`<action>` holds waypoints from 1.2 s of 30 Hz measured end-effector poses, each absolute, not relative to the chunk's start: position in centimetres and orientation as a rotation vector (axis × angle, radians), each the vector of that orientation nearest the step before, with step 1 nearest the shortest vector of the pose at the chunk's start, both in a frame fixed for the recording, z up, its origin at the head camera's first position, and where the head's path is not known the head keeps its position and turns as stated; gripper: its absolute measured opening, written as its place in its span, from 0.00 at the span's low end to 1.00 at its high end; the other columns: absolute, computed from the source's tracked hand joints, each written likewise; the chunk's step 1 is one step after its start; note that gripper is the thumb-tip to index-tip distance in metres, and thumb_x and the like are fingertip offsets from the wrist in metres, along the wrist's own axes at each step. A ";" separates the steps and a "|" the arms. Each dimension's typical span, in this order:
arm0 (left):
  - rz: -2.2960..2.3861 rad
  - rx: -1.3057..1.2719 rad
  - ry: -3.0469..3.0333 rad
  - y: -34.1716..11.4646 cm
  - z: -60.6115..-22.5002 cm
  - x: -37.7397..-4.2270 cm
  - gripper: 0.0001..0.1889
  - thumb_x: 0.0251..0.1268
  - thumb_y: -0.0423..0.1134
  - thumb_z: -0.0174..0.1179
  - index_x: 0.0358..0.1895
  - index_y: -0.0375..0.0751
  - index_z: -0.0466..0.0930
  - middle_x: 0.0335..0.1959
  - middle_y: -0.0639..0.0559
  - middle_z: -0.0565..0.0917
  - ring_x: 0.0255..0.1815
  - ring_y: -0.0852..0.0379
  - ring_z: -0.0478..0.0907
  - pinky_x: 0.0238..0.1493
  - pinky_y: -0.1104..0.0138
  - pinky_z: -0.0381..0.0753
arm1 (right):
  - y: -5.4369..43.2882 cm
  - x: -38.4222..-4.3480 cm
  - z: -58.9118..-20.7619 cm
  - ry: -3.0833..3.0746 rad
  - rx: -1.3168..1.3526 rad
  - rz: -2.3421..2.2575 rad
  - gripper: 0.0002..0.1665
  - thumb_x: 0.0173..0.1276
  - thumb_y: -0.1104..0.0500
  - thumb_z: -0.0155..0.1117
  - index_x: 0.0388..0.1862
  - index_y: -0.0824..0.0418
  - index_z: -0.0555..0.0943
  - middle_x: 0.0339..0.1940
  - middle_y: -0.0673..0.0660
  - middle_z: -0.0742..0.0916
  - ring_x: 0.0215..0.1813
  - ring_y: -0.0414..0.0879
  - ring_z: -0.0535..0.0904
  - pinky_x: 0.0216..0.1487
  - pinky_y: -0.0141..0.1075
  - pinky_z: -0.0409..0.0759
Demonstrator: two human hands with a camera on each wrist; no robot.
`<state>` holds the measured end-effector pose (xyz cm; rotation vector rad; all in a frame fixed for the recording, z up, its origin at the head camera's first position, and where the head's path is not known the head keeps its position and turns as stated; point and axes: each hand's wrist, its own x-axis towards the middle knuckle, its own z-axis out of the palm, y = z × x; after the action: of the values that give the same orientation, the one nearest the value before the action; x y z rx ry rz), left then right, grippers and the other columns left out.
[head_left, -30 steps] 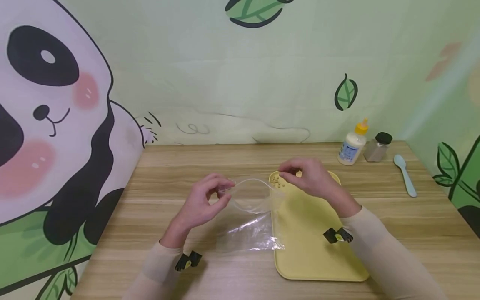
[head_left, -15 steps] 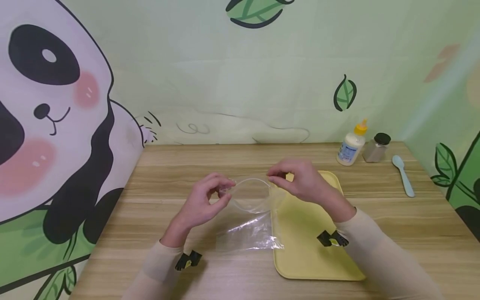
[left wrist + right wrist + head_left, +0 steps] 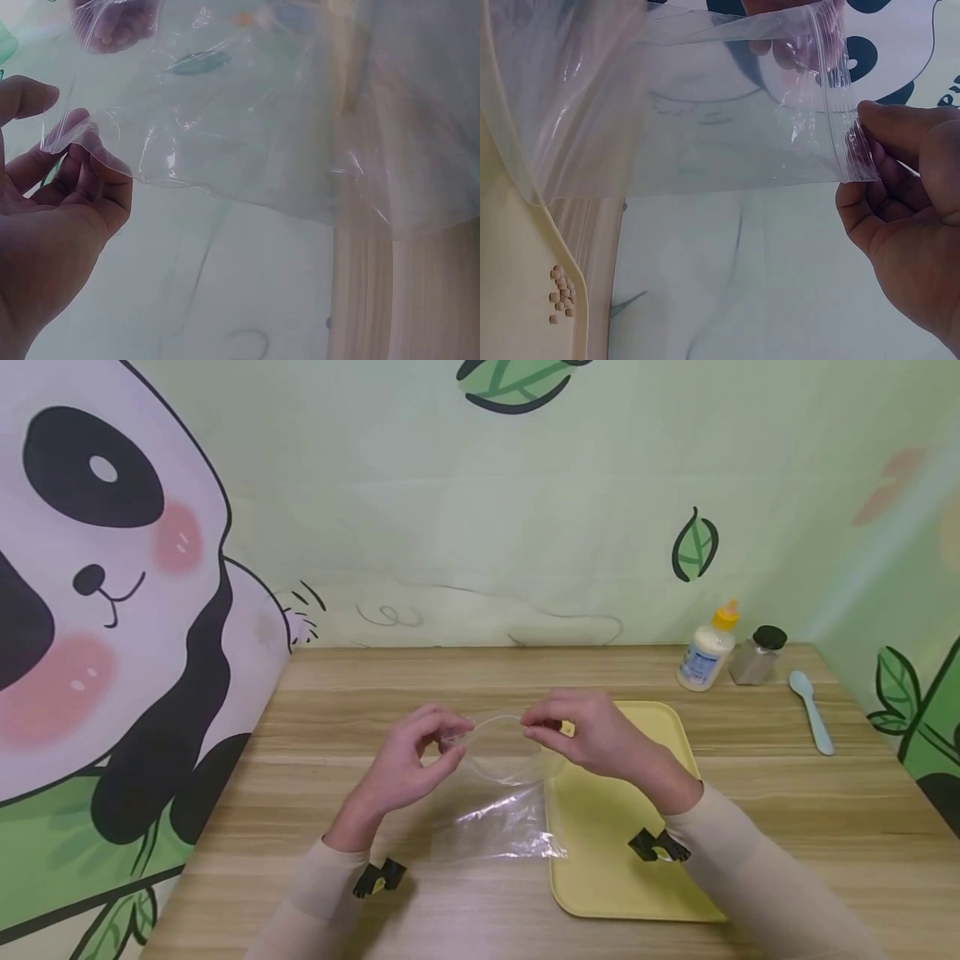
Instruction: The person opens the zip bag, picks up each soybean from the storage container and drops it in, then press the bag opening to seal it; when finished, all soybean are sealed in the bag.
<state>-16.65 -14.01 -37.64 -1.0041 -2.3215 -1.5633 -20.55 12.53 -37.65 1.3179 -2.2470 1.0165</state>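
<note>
We hold a clear zip-top bag (image 3: 491,818) at centre: left hand (image 3: 405,762) curled round its eleven-o'clock rim, thumb apart, right hand (image 3: 596,737) pinching at one o'clock, apparently to spread the mouth. A yellow tray (image 3: 600,868) lies at three o'clock.

Clear, glossy zip-top plastic bag (image 3: 495,810), mouth open, upright between both hands (image 3: 405,764).

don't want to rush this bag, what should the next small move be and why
Probably let the right hand ease off the clear bag and reach toward the small pellets: they lie outside it on the yellow tray, the bag's mouth already bows open, and the left hand grips the other side, which may be enough to steady it.
</note>
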 end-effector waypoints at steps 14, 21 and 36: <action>-1.561 -1.012 -2.315 -13.9 -38.1 -16.9 0.13 0.54 0.18 0.60 0.44 0.22 0.79 0.37 0.34 0.80 0.34 0.58 0.75 0.37 0.68 0.82 | 12.9 -20.5 -37.5 -2.294 1.273 1.049 0.07 0.60 0.64 0.70 0.38 0.62 0.86 0.33 0.49 0.88 0.33 0.36 0.80 0.31 0.33 0.82; -1.537 -1.022 -2.302 -14.4 -40.5 -18.2 0.14 0.54 0.19 0.61 0.46 0.26 0.80 0.39 0.39 0.81 0.35 0.58 0.76 0.37 0.69 0.82 | 13.4 -21.1 -37.6 -2.295 1.239 1.048 0.07 0.59 0.66 0.71 0.37 0.62 0.86 0.31 0.48 0.87 0.32 0.36 0.79 0.32 0.33 0.81; -1.541 -1.038 -2.299 -15.0 -40.9 -18.6 0.14 0.55 0.21 0.61 0.47 0.30 0.81 0.41 0.41 0.82 0.37 0.55 0.78 0.41 0.69 0.83 | 14.9 -23.6 -39.7 -2.432 1.033 1.013 0.06 0.61 0.63 0.70 0.38 0.62 0.86 0.29 0.50 0.86 0.31 0.38 0.78 0.33 0.34 0.81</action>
<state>-18.65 -15.00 -40.94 -1.0379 -2.2992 -1.5411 -23.55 14.94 -39.66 1.0331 -2.4316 1.0134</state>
